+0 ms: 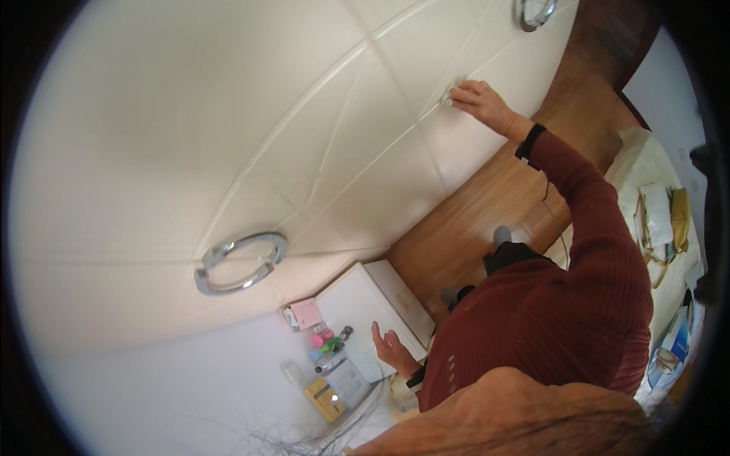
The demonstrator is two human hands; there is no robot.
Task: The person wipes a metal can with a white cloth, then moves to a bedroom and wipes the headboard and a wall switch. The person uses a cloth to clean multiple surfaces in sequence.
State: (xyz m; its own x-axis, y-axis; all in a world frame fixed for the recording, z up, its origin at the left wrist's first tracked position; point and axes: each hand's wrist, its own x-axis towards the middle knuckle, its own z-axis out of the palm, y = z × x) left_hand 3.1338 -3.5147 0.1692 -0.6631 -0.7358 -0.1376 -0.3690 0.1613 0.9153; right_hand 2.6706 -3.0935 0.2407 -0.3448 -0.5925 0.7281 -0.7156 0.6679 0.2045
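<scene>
My right hand [482,105] reaches out to a cream wardrobe door [319,131]. Its fingertips pinch a small pale piece [447,102] against the panel, beside a thin raised line; exactly what the piece is cannot be made out. My left hand [393,353] hovers over a white bedside cabinet [356,302] with its fingers apart and nothing in them. A chrome split-ring handle [242,263] straddles a door seam, and a second chrome handle [533,14] is partly cut off at the top edge.
On the cabinet are a pink box [306,314], a small bottle [331,361], a yellow box [325,399] and several small items. Wooden floor [456,228] lies under my feet. A bed [624,165] with bags [656,214] on it is at right; a cable [559,219] hangs nearby.
</scene>
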